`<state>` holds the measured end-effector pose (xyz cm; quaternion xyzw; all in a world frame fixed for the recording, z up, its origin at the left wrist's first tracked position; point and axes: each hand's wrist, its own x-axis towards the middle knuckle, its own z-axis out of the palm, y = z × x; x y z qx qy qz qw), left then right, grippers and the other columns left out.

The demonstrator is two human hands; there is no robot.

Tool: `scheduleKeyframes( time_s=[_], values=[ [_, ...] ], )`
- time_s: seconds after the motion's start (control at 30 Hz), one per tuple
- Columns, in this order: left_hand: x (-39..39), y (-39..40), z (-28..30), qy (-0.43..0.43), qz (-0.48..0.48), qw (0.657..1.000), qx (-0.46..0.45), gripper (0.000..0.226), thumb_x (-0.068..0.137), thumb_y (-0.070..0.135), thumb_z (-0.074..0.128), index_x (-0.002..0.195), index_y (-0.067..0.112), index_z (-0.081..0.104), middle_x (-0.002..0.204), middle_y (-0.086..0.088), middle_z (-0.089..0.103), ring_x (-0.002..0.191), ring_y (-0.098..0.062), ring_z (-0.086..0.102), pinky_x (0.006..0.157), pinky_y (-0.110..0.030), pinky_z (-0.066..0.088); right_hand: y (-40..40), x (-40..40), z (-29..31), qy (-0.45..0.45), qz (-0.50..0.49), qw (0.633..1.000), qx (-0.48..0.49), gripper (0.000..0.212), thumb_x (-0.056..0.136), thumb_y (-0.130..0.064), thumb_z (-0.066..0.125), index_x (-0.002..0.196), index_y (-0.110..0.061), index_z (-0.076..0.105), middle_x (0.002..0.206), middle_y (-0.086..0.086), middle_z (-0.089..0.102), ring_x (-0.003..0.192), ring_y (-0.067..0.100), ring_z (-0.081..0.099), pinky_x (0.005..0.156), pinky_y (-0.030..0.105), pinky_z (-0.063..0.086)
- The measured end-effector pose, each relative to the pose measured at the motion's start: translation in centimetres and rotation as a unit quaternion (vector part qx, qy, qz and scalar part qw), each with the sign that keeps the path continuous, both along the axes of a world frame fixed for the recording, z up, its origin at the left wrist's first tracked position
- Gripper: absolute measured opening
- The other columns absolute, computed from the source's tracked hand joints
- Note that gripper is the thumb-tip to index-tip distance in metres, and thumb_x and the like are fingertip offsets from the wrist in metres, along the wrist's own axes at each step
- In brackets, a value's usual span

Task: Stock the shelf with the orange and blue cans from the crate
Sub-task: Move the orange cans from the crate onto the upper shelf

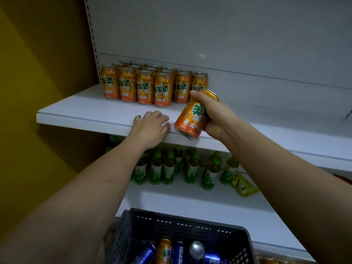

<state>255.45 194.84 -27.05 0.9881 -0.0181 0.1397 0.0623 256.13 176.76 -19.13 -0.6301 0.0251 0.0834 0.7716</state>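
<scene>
Orange can (194, 115) tilts in the right hand (215, 113), fingers curled round it, just above the front edge of the white shelf (85, 109). Left hand (150, 126) rests flat on that edge, fingers relaxed. Orange cans (152, 84) stand in rows at the shelf's back left. Below, the dark crate (190, 225) holds blue cans (179, 252) and another orange one.

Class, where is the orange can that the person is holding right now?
In the head view, the held orange can is tilted in the right hand, above the white shelf front edge, just right of the standing orange cans.
</scene>
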Motion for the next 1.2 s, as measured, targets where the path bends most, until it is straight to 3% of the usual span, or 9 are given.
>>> scheduleKeyframes(
  time_s=[0.1, 0.17, 0.27, 0.37, 0.47, 0.6, 0.77, 1.03, 1.2],
  values=[
    [0.6, 0.1, -1.3, -0.032, 0.012, 0.999, 0.013, 0.049, 0.101, 0.046, 0.023, 0.145, 0.036, 0.041, 0.157, 0.005, 0.033, 0.144, -0.020, 0.026, 0.115, -0.050, 0.021, 0.7, 2.1, 0.3, 0.001, -0.026, 1.000, -0.004, 0.077, 0.068, -0.024, 0.088, 0.131, -0.011, 0.046, 0.113, 0.015, 0.067, 0.089, 0.027, 0.072, 0.072, 0.046, 0.060],
    [0.7, 0.1, -1.9, -0.046, 0.018, 0.999, 0.019, 0.054, 0.099, 0.050, 0.019, 0.145, 0.037, 0.043, 0.156, 0.006, 0.036, 0.144, -0.022, 0.029, 0.116, -0.048, 0.022, 1.2, 3.3, 0.2, 0.001, -0.032, 0.999, -0.001, 0.077, 0.064, -0.027, 0.085, 0.130, -0.010, 0.051, 0.108, 0.015, 0.070, 0.084, 0.025, 0.072, 0.069, 0.042, 0.060],
    [0.7, -0.1, -2.2, -0.083, 0.017, 0.996, 0.011, 0.061, 0.093, 0.051, 0.015, 0.139, 0.036, 0.052, 0.147, 0.004, 0.050, 0.136, -0.024, 0.043, 0.113, -0.046, 0.028, 1.9, 5.2, -0.2, -0.025, -0.057, 0.997, -0.039, 0.055, 0.075, -0.027, 0.077, 0.122, -0.009, 0.054, 0.107, 0.014, 0.070, 0.087, 0.023, 0.071, 0.069, 0.036, 0.059],
    [0.9, -0.2, -2.8, -0.136, 0.017, 0.991, -0.010, 0.060, 0.091, 0.047, 0.022, 0.125, 0.028, 0.067, 0.131, -0.001, 0.064, 0.124, -0.027, 0.057, 0.105, -0.046, 0.040, 3.2, 6.9, -0.6, -0.076, -0.077, 0.990, -0.093, 0.041, 0.083, -0.026, 0.076, 0.111, -0.019, 0.047, 0.109, 0.005, 0.063, 0.098, 0.020, 0.066, 0.081, 0.038, 0.056],
    [1.3, -0.1, -3.3, -0.171, 0.012, 0.985, -0.021, 0.055, 0.090, 0.043, 0.030, 0.115, 0.020, 0.074, 0.120, -0.005, 0.070, 0.114, -0.030, 0.064, 0.099, -0.048, 0.048, 4.8, 8.8, -0.8, -0.132, -0.067, 0.979, -0.142, 0.055, 0.082, -0.031, 0.078, 0.125, -0.023, 0.044, 0.122, 0.002, 0.060, 0.111, 0.021, 0.061, 0.096, 0.044, 0.052],
    [1.6, 0.0, -3.9, -0.215, 0.003, 0.976, -0.024, 0.050, 0.089, 0.040, 0.037, 0.110, 0.017, 0.076, 0.114, -0.006, 0.073, 0.109, -0.031, 0.067, 0.095, -0.047, 0.050, 6.6, 11.5, -1.3, -0.172, -0.087, 0.969, -0.156, 0.046, 0.077, -0.034, 0.081, 0.108, -0.034, 0.047, 0.113, -0.004, 0.062, 0.108, 0.021, 0.063, 0.098, 0.045, 0.053],
    [2.0, 0.1, -4.4, -0.253, 0.000, 0.967, -0.028, 0.047, 0.088, 0.040, 0.040, 0.107, 0.017, 0.077, 0.112, -0.006, 0.073, 0.108, -0.031, 0.067, 0.094, -0.046, 0.050, 8.1, 15.0, -2.2, -0.164, -0.131, 0.967, -0.144, 0.094, 0.046, -0.062, 0.077, 0.131, -0.033, 0.051, 0.125, -0.003, 0.062, 0.109, 0.022, 0.064, 0.095, 0.044, 0.054],
    [2.3, 0.3, -4.8, -0.274, -0.004, 0.961, -0.025, 0.045, 0.088, 0.038, 0.041, 0.107, 0.016, 0.077, 0.111, -0.006, 0.074, 0.107, -0.030, 0.068, 0.092, -0.045, 0.052, 8.4, 15.7, -3.3, -0.183, -0.126, 0.959, -0.175, 0.087, 0.071, -0.053, 0.080, 0.141, -0.021, 0.039, 0.139, 0.001, 0.050, 0.121, 0.021, 0.054, 0.105, 0.044, 0.046],
    [2.0, 0.2, -4.3, -0.246, 0.003, 0.969, -0.026, 0.045, 0.087, 0.036, 0.041, 0.105, 0.016, 0.077, 0.109, -0.005, 0.074, 0.105, -0.029, 0.068, 0.091, -0.045, 0.052, 7.5, 14.5, -3.5, -0.127, -0.083, 0.969, -0.193, 0.108, 0.071, -0.049, 0.083, 0.152, -0.014, 0.021, 0.153, 0.006, 0.038, 0.139, 0.027, 0.039, 0.112, 0.048, 0.037]
  ],
)
